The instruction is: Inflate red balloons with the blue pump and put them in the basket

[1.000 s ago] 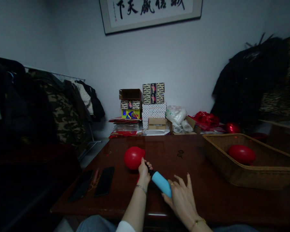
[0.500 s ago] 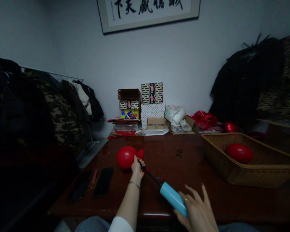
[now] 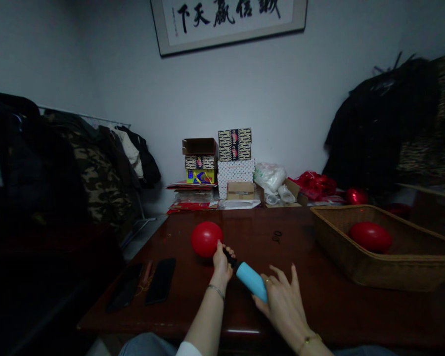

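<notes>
A round red balloon (image 3: 206,240) sits above the table at the tip of a hand pump. My left hand (image 3: 222,258) is closed around the balloon's neck and the pump's black front end, with the thumb against the balloon. The light-blue barrel of the balloon pump (image 3: 251,280) slants down to the right, and hardly any of its black rod shows. My right hand (image 3: 282,299) grips the rear of the barrel between thumb and palm, while some of its fingers stick out. Its palm hides the barrel's end.
On the right of the table (image 3: 292,257) stands a wicker basket (image 3: 356,269) with another red balloon (image 3: 371,237) inside. Black scissors (image 3: 277,237) lie near the middle. Two dark phones (image 3: 160,280) lie at left. Stacked boxes (image 3: 235,170) line the back wall.
My right hand has pushed the blue barrel up and left toward my left hand, so the black rod has slid in. The balloon and my left hand have shifted slightly right.
</notes>
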A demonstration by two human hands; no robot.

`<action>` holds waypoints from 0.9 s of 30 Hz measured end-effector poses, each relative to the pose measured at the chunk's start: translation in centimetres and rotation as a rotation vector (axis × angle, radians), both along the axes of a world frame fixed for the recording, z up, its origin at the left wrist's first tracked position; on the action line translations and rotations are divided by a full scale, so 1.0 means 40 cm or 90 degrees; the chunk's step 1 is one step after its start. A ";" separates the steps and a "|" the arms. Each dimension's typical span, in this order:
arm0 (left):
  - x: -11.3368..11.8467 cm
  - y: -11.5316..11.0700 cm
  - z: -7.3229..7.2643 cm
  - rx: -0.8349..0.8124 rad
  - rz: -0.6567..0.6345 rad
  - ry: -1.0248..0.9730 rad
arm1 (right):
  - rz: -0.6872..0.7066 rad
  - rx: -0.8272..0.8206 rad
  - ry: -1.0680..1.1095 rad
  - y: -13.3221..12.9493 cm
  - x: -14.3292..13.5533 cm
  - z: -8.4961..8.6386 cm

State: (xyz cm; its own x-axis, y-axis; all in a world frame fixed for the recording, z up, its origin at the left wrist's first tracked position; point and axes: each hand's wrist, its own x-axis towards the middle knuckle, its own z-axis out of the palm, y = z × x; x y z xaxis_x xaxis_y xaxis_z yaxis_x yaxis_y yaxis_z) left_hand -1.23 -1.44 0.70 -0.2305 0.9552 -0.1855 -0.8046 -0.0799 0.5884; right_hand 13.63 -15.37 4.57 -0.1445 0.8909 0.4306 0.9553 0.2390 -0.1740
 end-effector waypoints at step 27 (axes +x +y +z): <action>-0.089 0.049 0.056 -0.028 0.032 0.010 | 0.071 0.082 -0.029 -0.089 0.132 -0.103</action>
